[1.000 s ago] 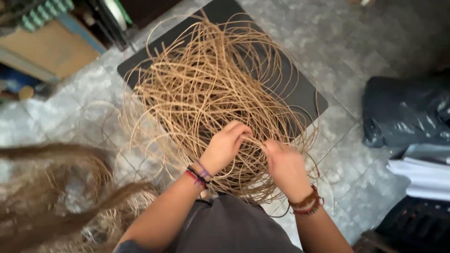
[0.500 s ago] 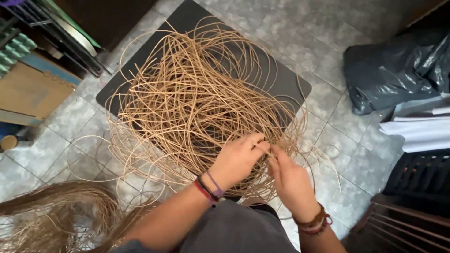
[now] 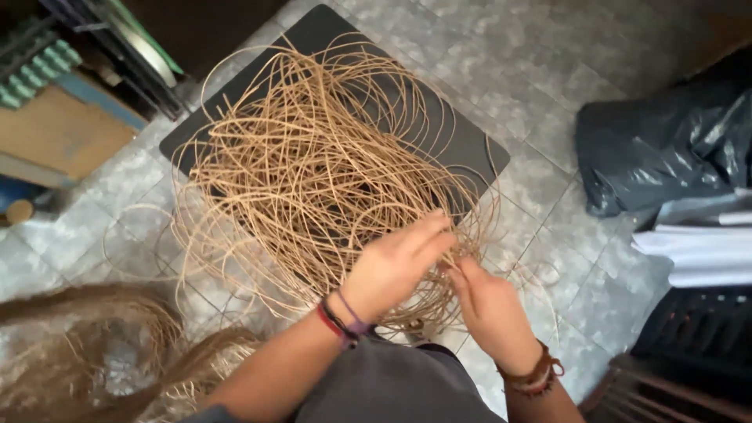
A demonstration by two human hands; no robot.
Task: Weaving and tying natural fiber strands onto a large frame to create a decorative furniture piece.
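A loose tangle of thin tan cane strands (image 3: 313, 180) lies on a dark square mat (image 3: 470, 145), covering most of it and spilling over its near and left edges onto the grey tiled floor (image 3: 533, 70). At the tangle's near edge, the left hand (image 3: 392, 266) rests on the strands with its fingers stretched out together, and whether it pinches any cannot be told. The right hand (image 3: 489, 309) sits just beside it, its fingers closed around a few strands. A black plastic bag (image 3: 666, 149) lies well off the mat's right corner. A second pile of brown fibre (image 3: 86, 352) lies on the floor, beyond the mat's left side.
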